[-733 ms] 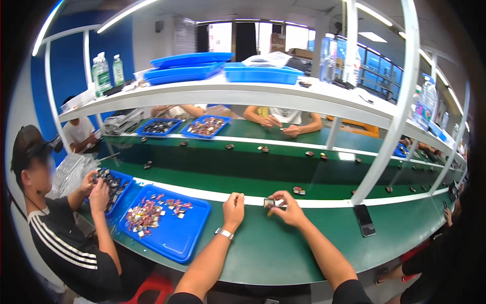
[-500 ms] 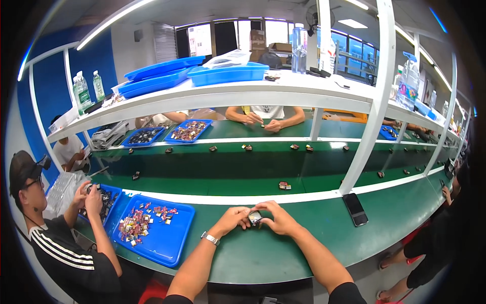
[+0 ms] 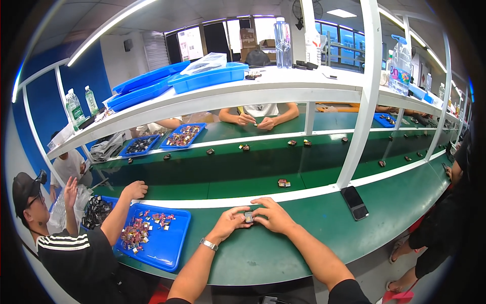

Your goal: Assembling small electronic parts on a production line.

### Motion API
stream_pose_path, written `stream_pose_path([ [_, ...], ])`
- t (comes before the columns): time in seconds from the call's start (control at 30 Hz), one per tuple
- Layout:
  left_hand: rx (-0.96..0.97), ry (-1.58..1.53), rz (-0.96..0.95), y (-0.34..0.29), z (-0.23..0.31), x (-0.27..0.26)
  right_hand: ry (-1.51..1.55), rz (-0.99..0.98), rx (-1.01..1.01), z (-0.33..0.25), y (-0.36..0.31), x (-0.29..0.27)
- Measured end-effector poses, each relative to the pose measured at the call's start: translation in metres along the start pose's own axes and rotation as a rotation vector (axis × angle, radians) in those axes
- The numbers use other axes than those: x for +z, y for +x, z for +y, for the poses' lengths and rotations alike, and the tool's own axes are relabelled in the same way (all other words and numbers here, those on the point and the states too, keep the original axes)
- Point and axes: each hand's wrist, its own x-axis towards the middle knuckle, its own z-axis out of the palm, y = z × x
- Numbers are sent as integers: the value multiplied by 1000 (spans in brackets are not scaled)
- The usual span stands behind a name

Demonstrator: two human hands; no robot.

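Note:
A small dark piece with a grey face (image 3: 248, 217) is held just above the green bench, too small to make out in detail. My left hand (image 3: 229, 226), with a metal watch on its wrist, pinches it from the left between thumb and fingers. On the other side my right hand (image 3: 273, 218) has its thumb and curled fingertips against the piece. Left of my forearm is a blue tray (image 3: 174, 248) with a pile of small red, white and gold parts (image 3: 135, 234).
A black phone (image 3: 355, 203) lies on the bench to the right, beside a white post (image 3: 360, 101). Beyond the white rail, a green belt (image 3: 243, 175) carries scattered small parts. At left, a co-worker's hand (image 3: 135, 190) is over the belt. A shelf (image 3: 304, 83) spans above.
My fingers have shifted around the small piece, and its grey face now looks tilted differently. The co-worker at left has stretched one arm out to the belt and raised the other hand.

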Motion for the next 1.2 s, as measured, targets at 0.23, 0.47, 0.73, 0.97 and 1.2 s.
stream_pose_path([
  [0.23,10,-9,17,-1,-5,2,-42,10,-22,-3,1,16],
  [0.47,21,-15,0,1,-4,-1,0,16,32,-3,2,19],
  [0.73,50,0,-44,1,-6,-2,97,55,184,-4,0,28],
  [0.97,20,27,-50,1,-7,-2,157,-24,141,2,-3,23],
  [1.2,21,17,-33,1,-6,1,85,57,205,-7,-4,26],
])
